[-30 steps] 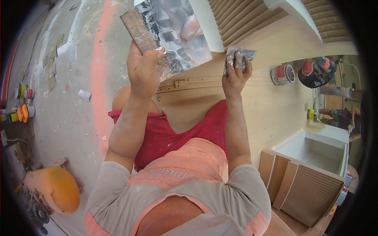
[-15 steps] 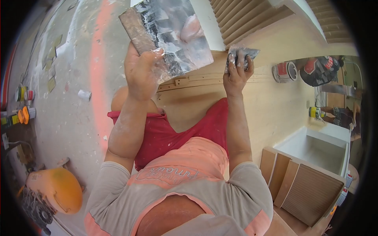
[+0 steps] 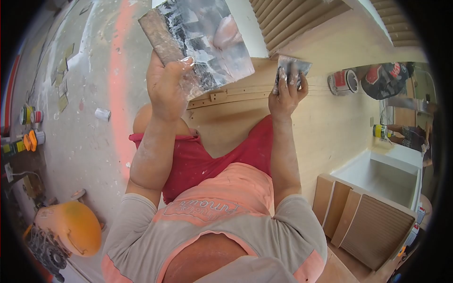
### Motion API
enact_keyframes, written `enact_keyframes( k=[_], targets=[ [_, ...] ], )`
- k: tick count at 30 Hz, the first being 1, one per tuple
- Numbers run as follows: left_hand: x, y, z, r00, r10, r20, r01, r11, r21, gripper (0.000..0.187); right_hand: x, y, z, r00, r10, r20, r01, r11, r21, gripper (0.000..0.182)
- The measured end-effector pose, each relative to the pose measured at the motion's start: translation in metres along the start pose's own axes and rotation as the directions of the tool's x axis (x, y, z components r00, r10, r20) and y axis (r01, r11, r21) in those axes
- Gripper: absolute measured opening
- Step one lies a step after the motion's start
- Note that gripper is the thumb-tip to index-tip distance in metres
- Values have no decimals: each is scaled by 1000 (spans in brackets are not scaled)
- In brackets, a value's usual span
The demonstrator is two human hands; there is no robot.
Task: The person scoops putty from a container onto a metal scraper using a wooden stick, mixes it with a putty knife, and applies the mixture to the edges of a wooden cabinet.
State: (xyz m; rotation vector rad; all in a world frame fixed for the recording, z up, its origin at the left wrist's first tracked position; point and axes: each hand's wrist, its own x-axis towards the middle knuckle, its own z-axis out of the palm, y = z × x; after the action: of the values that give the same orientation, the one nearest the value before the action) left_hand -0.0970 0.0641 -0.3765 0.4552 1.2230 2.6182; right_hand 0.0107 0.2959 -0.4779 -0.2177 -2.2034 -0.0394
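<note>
My left hand point(image 3: 165, 89) is closed around the wooden edge of a wide metal filler plate point(image 3: 196, 35), smeared with dark and white streaks. A lump of pink filler point(image 3: 226, 33) lies near the plate's right side. Clear, glossy plastic shows around my left thumb. In my right hand point(image 3: 286, 98) is a small metal putty spreader point(image 3: 302, 67), its blade facing up. Whitish paste coats the fingers pressed over it. The spreader is to the right of the plate, apart from it and close in front of a pale surface.
A slatted brown panel point(image 3: 295, 21) stands ahead. To the right are a tub point(image 3: 350, 82), a person in a dark cap point(image 3: 391, 80) and an open white box unit point(image 3: 377, 172). An orange air compressor point(image 3: 71, 228) and several cans line the left of the stained floor point(image 3: 85, 155).
The spreader in my right hand has turned, so more of its blade shows, and the hand has dropped slightly towards me. The plate in my left hand has shifted slightly left.
</note>
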Motion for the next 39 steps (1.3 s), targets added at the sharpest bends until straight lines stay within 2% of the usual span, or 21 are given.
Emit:
enact_keyframes(
  k=[5,7,10,14,16,17,19,20,23,25,27,28,30,31,33,37,39],
  targets=[
    [2,-3,-3,1000,-17,1,17,1000,-21,29,5,-5,18,1000,23,-4,-23,997,72,48],
    [2,-1,-4,1000,-10,-14,9,1000,-29,29,-3,-3,28,1000,-24,5,24,999,-22,45],
    [2,0,-4,999,-32,9,32,999,-22,28,-14,-2,27,998,-43,53,45,998,-35,44],
    [3,-3,-8,1000,-17,6,17,1000,7,28,-9,-8,14,998,17,62,-16,1000,-18,44],
    [2,-2,-7,999,-30,18,30,1000,6,28,6,-13,8,998,-37,-57,34,998,-49,36],
    [1,0,-3,1000,-22,-2,22,1000,-1,28,5,-13,9,998,-36,-55,33,998,-52,36],
    [1,0,0,1000,-13,-21,13,1000,-10,28,2,-8,19,998,-6,65,9,999,-38,37],
    [2,0,-1,1000,-10,-14,10,1000,-15,28,-7,-2,32,999,8,41,-7,1000,-27,44],
    [3,0,-6,1000,-14,0,14,1000,-24,29,-28,3,42,997,14,80,-11,999,-47,44],
    [2,0,-6,999,-34,14,34,999,-28,29,-35,0,31,993,8,114,-2,999,-50,46],
    [1,1,-2,1000,-21,9,22,1000,-18,29,-39,-4,15,966,87,244,-81,996,-32,47],
    [1,0,-3,1000,-20,11,20,1000,-17,29,-36,-4,10,967,87,241,-82,996,-32,47],
    [0,-3,-6,1000,-2,15,2,1000,-18,29,-27,0,-3,987,138,82,-145,985,88,47],
    [0,-3,-6,1000,-2,17,2,1000,-19,29,-20,-1,-6,987,138,80,-145,986,86,47],
    [0,-2,-5,1000,-29,3,29,1000,2,29,-5,-4,-12,988,144,-53,-135,980,146,44],
    [0,-2,-2,1000,-26,1,26,999,23,29,34,-13,-22,983,84,-160,-71,994,85,42],
    [0,-3,-4,999,-34,17,34,999,-14,30,57,-18,-28,960,38,-278,-22,998,58,37]
  ],
)
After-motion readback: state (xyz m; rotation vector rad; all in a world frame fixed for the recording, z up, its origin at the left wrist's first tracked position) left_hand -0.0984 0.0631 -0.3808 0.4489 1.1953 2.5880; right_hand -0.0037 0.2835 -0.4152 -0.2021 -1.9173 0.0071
